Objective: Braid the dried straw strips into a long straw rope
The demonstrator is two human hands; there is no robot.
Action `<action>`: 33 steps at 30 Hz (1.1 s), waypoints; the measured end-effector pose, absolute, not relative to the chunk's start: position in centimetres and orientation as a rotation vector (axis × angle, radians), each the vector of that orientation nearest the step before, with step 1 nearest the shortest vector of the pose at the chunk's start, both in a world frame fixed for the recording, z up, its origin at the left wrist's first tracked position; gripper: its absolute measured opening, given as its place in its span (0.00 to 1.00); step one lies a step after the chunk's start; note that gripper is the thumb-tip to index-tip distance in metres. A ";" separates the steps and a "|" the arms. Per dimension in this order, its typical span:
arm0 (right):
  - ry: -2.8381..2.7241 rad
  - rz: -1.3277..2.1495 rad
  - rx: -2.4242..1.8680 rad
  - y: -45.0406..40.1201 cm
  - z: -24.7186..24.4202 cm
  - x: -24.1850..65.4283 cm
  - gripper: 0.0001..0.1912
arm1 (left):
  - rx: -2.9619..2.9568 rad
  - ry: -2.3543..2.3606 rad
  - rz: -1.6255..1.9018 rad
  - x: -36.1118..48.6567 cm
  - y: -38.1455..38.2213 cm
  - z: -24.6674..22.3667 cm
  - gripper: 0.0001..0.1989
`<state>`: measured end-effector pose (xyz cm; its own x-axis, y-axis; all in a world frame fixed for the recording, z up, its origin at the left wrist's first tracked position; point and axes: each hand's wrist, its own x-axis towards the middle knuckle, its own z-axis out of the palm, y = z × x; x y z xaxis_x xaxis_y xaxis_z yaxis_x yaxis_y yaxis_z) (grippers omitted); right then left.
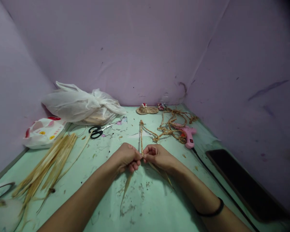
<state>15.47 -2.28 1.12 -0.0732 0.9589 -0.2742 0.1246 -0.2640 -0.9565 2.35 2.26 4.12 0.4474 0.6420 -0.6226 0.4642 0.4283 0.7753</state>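
A thin braid of tan plant fibre (141, 137) runs down the middle of the table to my fingertips. My left hand (129, 157) pinches its lower end from the left, and my right hand (157, 156) pinches it from the right, the two nearly touching. Loose fibre strands trail below: one strand (126, 190) hangs under the left hand, others (168, 180) pass beneath the right. From the braid's far end, more braided cord (148, 130) leads right into a tangled heap of cord (175, 124). My fingers partly hide the end being held.
Left of my arms lie dry fibre strips (48, 161), black-handled scissors (96, 132), a white plastic bag (82, 104) and a printed bag (44, 133). A small woven slipper (147, 110) stands behind. On the right are a pink glue gun (188, 135), its cable and a dark phone (241, 183).
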 end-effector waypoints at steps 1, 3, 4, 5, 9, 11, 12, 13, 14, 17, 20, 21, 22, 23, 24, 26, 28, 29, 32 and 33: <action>-1.296 1.365 -1.482 -2.2 0.9 15.6 0.04 | 1.247 1.221 0.154 2.5 2.1 4.2 0.05; -1.467 1.198 -1.547 -2.2 0.7 15.8 0.02 | 1.310 1.270 0.182 2.8 1.8 4.3 0.08; -1.550 1.100 -1.591 -2.3 0.8 15.8 0.02 | 1.314 1.279 0.210 2.9 1.7 4.3 0.08; -1.625 1.008 -1.644 -2.4 1.1 15.8 0.03 | 1.306 1.280 0.247 3.0 1.6 4.3 0.08; -1.767 0.742 -1.900 -3.1 3.0 15.3 0.06 | 1.284 1.284 0.325 3.2 1.3 4.0 0.06; -1.763 0.673 -2.024 -3.5 4.2 14.9 0.07 | 1.254 1.291 0.317 3.2 1.3 4.1 0.06; -1.768 0.643 -2.075 -3.7 4.7 14.6 0.07 | 1.227 1.295 0.310 3.2 1.3 4.2 0.07; -1.781 0.611 -2.117 -4.0 5.1 14.3 0.08 | 1.196 1.298 0.302 3.2 1.4 4.3 0.07; -1.805 0.576 -2.150 -4.3 5.5 13.9 0.08 | 1.166 1.298 0.292 3.1 1.4 4.4 0.08; -1.925 0.479 -2.188 -5.1 6.2 12.3 0.10 | 1.111 1.276 0.262 2.7 1.6 4.6 0.09; -2.034 0.426 -2.188 -5.6 6.3 11.2 0.11 | 1.142 1.208 0.244 2.2 2.0 4.4 0.05; -2.051 0.418 -2.180 -5.7 6.2 11.2 0.11 | 1.168 1.173 0.248 2.1 2.2 4.3 0.03; -2.054 0.425 -2.163 -5.6 6.1 11.4 0.11 | 1.196 1.142 0.253 1.9 2.3 4.2 0.02; -2.045 0.458 -2.133 -5.5 6.0 11.7 0.10 | 1.221 1.115 0.256 1.8 2.5 4.1 0.01; -2.017 0.523 -2.093 -5.2 5.8 12.3 0.09 | 1.241 1.093 0.254 1.7 2.7 4.1 0.01; -1.875 0.687 -1.999 -4.5 5.4 13.7 0.10 | 1.262 1.062 0.239 1.5 3.0 4.0 0.02; -1.598 0.788 -1.928 -3.7 5.0 14.8 0.10 | 1.273 1.034 0.221 1.3 3.2 4.0 0.03; -1.457 0.851 -1.881 -3.3 4.7 15.2 0.10 | 1.280 1.020 0.217 1.3 3.3 3.9 0.04; -1.113 1.227 -1.727 -2.7 4.1 14.9 0.07 | 1.303 0.991 0.195 1.2 3.4 3.9 0.04; -1.053 1.348 -1.686 -2.7 3.8 14.6 0.07 | 1.307 0.991 0.186 1.2 3.4 3.9 0.04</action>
